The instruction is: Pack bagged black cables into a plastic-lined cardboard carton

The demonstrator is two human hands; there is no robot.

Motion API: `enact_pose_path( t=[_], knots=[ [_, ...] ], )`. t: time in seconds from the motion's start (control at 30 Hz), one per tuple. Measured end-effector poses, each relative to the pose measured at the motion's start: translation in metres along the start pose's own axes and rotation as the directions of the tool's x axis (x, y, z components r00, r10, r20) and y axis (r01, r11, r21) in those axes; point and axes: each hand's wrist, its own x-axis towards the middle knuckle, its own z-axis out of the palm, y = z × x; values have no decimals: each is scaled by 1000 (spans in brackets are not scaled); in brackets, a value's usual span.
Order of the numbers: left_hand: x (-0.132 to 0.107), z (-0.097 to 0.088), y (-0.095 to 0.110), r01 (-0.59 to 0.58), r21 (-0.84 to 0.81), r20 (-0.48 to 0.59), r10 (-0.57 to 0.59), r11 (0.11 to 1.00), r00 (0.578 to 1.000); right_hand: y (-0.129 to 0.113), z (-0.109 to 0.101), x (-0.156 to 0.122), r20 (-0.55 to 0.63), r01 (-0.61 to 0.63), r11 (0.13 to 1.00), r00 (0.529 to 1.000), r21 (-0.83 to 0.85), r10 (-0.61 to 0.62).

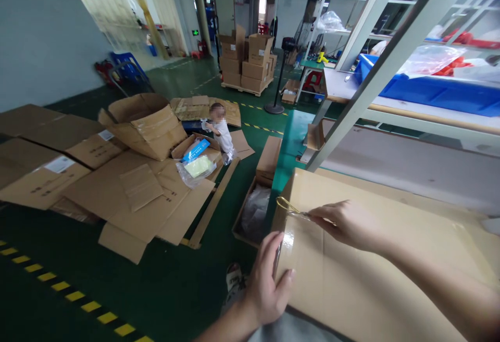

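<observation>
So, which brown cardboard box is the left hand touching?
The large brown cardboard box at lower right: the left hand rests against its taped edge; other boxes stand farther away.

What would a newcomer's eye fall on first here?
Probably the big box at lower right, the left hand on its edge and the right hand pinching a yellow-looped item there. Then the cardboard sprawled at left, a person in white beside it, and the blue bin at upper right.
</observation>
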Motion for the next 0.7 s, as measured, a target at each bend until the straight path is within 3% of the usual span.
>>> enact_pose_path(
  t=[0.43,0.7],
  knots=[
    [0,2,1,3,-1,-22,-3,1000,1000,4,6,2,-89,51,996,995,75,-44],
    [0,3,0,27,-6,-11,-27,1000,1000,10,4,-10,-34,53,996,998,71,-51]
  ],
)
